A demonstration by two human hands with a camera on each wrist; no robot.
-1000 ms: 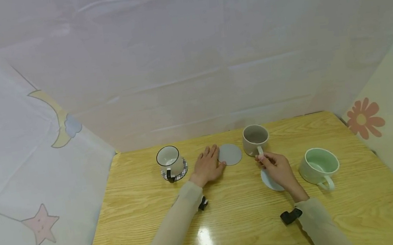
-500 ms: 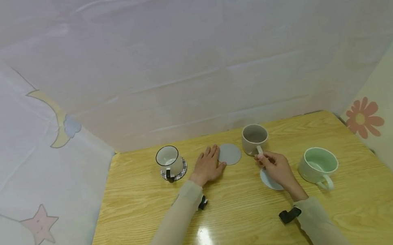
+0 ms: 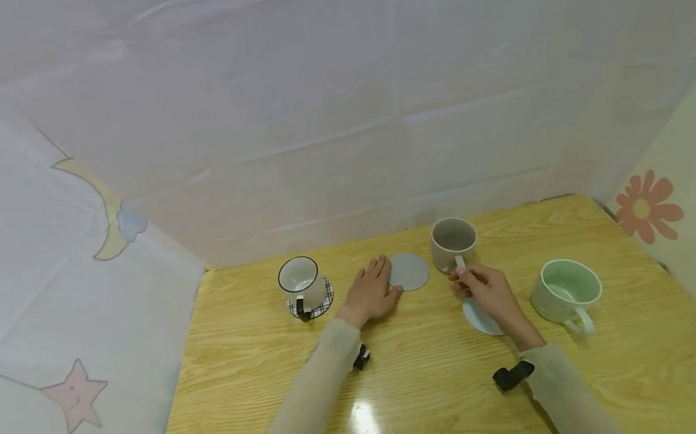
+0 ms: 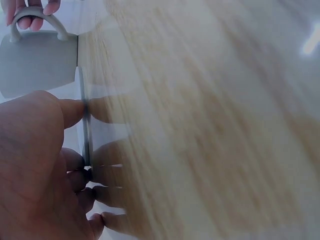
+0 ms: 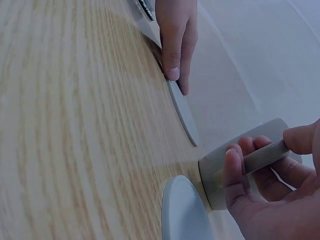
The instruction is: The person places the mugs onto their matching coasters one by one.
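Observation:
My left hand (image 3: 369, 292) lies with extended fingers on the table, thumb and fingertips against the left edge of a round grey coaster (image 3: 411, 271). In the left wrist view, that coaster (image 4: 82, 127) shows edge-on beside my thumb. To its right a grey mug (image 3: 453, 244) stands upright on the wood. My right hand (image 3: 489, 294) grips the mug's handle; in the right wrist view, fingers pass through the handle (image 5: 265, 157) and the thumb presses on it. A pale blue coaster (image 3: 481, 318) lies partly hidden under my right hand.
A white mug (image 3: 301, 281) with a black rim sits on a checkered coaster (image 3: 323, 306) at the left. At the right a light green mug (image 3: 562, 288) stands on the wooden table (image 3: 435, 394). Printed cloth walls (image 3: 338, 138) enclose the back and sides.
Both hands and all the mugs keep their places on the table. Only the head view has shifted slightly.

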